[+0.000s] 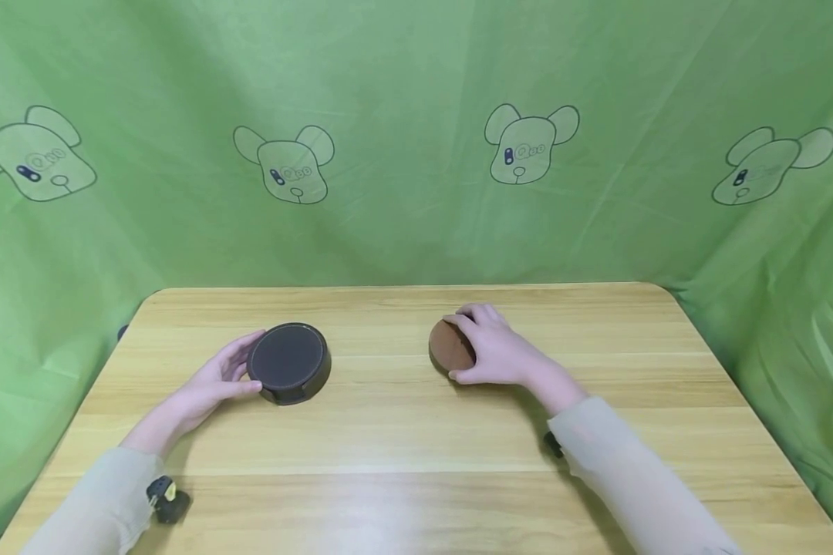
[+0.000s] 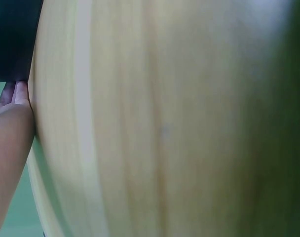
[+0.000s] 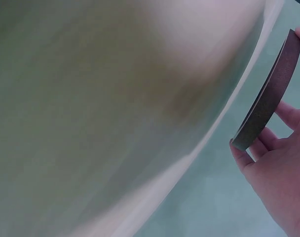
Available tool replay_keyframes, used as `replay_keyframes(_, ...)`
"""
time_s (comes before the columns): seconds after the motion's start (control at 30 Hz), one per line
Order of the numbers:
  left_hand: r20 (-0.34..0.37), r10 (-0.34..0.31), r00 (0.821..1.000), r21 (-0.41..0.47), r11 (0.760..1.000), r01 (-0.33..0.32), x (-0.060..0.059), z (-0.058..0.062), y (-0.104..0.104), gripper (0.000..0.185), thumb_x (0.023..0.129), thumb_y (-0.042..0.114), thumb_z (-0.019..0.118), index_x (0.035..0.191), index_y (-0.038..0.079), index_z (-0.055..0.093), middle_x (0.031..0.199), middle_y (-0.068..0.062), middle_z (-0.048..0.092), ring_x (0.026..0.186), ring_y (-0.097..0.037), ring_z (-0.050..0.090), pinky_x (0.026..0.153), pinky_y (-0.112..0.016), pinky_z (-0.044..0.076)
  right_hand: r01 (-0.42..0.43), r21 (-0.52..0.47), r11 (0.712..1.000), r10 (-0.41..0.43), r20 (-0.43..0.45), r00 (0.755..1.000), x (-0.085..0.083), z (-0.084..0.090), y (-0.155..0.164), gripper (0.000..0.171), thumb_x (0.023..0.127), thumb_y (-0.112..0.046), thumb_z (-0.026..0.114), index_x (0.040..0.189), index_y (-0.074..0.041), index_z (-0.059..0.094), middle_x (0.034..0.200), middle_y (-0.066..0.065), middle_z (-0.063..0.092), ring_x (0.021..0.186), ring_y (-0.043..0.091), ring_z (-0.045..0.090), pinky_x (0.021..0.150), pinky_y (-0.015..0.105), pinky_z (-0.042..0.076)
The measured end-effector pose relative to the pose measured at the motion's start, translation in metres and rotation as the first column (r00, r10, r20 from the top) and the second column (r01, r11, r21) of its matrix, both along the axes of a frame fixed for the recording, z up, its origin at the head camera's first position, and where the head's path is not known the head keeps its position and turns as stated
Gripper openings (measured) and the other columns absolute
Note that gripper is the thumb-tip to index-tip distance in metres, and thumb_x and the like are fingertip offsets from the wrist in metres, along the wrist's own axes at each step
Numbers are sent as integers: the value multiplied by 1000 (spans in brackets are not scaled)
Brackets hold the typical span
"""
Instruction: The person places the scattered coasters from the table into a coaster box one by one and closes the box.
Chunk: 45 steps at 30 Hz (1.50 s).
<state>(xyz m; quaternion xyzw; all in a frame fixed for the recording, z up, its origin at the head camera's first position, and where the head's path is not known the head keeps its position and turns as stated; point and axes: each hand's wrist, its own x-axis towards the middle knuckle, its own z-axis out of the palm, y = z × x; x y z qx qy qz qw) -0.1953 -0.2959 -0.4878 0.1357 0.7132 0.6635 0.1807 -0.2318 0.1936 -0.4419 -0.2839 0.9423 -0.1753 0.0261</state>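
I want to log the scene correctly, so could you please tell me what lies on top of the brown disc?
The right hand lies over the brown disc, fingers curled round its edge. The covered part is hidden.

Matt wooden table (image 1: 403,432), cloth backdrop (image 1: 403,92)

Right wrist cam is mostly a big blurry stretch of pale wooden table (image 3: 115,108), edge curving down toward the lower left. Over on the right, the right hand (image 3: 281,173) pinches a thin brown disc (image 3: 266,106) seen edge-on, fingertips (image 3: 241,153) around its rim, green cloth (image 3: 209,197) behind.
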Motion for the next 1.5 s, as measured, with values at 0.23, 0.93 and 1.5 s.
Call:
replay_keyframes(0.23, 2, 1, 1000, -6, 1000, -1, 1, 1, 0, 89, 95, -5, 69, 167, -3, 17, 143, 28, 48, 130, 14, 51, 109, -3, 39, -27, 6, 1000, 27, 12, 1000, -3, -1, -17, 93, 76, -41, 87, 153, -3, 52, 147, 22, 51, 137, 40, 45, 117, 60, 43)
replay_keyframes(0.93, 0, 4, 1000, -3, 1000, -4, 1, -1, -1, 89, 95, -5, 69, 167, -2, 18, 145, 26, 47, 131, 14, 51, 109, -3, 39, -102, 31, 994, 100, 43, 994, -10, -4, -60, 92, 78, -44, 85, 155, -7, 50, 148, 18, 50, 138, 36, 45, 120, 56, 41)
replay_keyframes(1.5, -10, 4, 1000, 0, 1000, -4, -1, -1, -1, 90, 93, -6, 70, 167, -4, 17, 150, 20, 45, 131, 13, 52, 110, -4, 39, -174, 32, 984, 173, 44, 984, -12, 0, -99, 92, 80, -45, 83, 157, -8, 48, 150, 17, 49, 139, 35, 44, 122, 57, 40)
